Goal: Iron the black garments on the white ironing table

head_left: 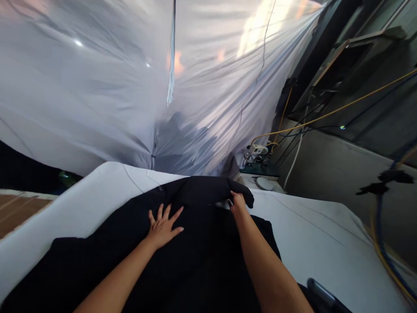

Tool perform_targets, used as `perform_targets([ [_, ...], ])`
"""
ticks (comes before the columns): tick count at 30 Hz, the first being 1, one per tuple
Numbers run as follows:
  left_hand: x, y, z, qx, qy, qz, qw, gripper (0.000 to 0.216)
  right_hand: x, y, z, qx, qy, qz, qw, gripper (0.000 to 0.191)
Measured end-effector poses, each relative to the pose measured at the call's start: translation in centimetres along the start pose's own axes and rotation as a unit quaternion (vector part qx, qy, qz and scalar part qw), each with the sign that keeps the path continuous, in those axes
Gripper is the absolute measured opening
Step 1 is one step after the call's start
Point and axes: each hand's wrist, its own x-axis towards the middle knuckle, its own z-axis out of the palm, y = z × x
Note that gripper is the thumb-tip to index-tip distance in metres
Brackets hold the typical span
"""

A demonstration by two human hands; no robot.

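A large black garment (202, 243), padded along its far edge like a jacket, lies spread over a white-covered table. My left hand (164, 228) rests flat on the cloth, fingers spread, holding nothing. At the garment's raised far right part, my right hand (238, 201) is closed. From its fingers a small dark and silvery tool (230, 203) points left across the cloth; it is blurred and partly hidden, so I cannot tell its exact kind.
The white table cover (312, 234) shows on both sides of the garment. Translucent plastic sheeting (107, 95) hangs behind. A small white device (258, 150) stands beyond the table, with a yellow cable (345, 105) running right. A dark rounded object (325, 295) lies at front right.
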Motion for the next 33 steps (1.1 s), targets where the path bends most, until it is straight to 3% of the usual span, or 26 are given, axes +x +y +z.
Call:
perform_targets([
  [2,0.1,0.0,-0.6,-0.012,-0.022,-0.005,1.000,0.067,-2.7,-2.3,-1.4,0.058,-0.023,-0.045,0.997,0.021],
  [5,-0.2,0.1,-1.8,-0.045,-0.055,0.005,0.997,0.060,-8.8,-5.1,-5.4,0.175,-0.149,-0.142,0.963,0.033],
  [7,-0.9,0.0,-2.8,-0.092,-0.041,0.016,0.995,0.050,-13.2,-5.7,-8.4,0.200,-0.221,-0.177,0.938,0.036],
  [9,-2.0,-0.2,-3.7,-0.215,0.010,-0.017,0.976,0.036,-17.1,-4.9,-11.1,0.157,-0.249,-0.165,0.941,0.031],
  [11,-3.5,-0.5,-4.6,-0.352,0.060,-0.089,0.930,0.029,-20.3,-3.2,-13.1,0.104,-0.270,-0.139,0.947,0.023],
  [13,-5.1,-0.4,-5.4,-0.428,0.082,-0.155,0.887,0.035,-23.1,-0.9,-14.4,0.074,-0.285,-0.117,0.949,0.022],
  [16,-7.4,0.9,-6.9,-0.495,0.061,-0.205,0.842,0.052,-27.1,2.2,-15.2,0.055,-0.283,-0.098,0.953,0.027],
  [19,-8.8,2.8,-8.8,-0.572,0.029,-0.219,0.790,0.069,-31.0,4.0,-15.5,0.021,-0.293,-0.028,0.955,0.027],
  [21,-9.4,3.8,-10.2,-0.533,0.045,-0.206,0.819,0.083,-33.1,4.4,-15.5,-0.007,-0.305,0.001,0.952,0.038],
  [24,-10.1,4.2,-11.9,-0.367,0.069,-0.201,0.906,0.090,-35.5,4.3,-15.2,-0.125,-0.307,-0.024,0.943,0.055],
  [27,-11.4,4.3,-12.4,-0.166,0.073,-0.159,0.971,0.078,-37.6,3.6,-13.5,-0.375,-0.266,-0.074,0.885,0.045],
  [29,-12.4,4.4,-12.1,-0.058,0.079,-0.051,0.994,0.062,-39.1,3.2,-11.3,-0.484,-0.215,-0.135,0.837,0.043],
  [31,-13.5,4.5,-11.4,0.002,0.041,0.057,0.998,0.052,-40.6,3.7,-8.5,-0.503,-0.194,-0.186,0.821,0.060],
  [33,-14.4,4.3,-10.4,0.026,-0.021,0.089,0.995,0.055,-41.7,5.3,-5.7,-0.491,-0.224,-0.210,0.816,0.079],
])
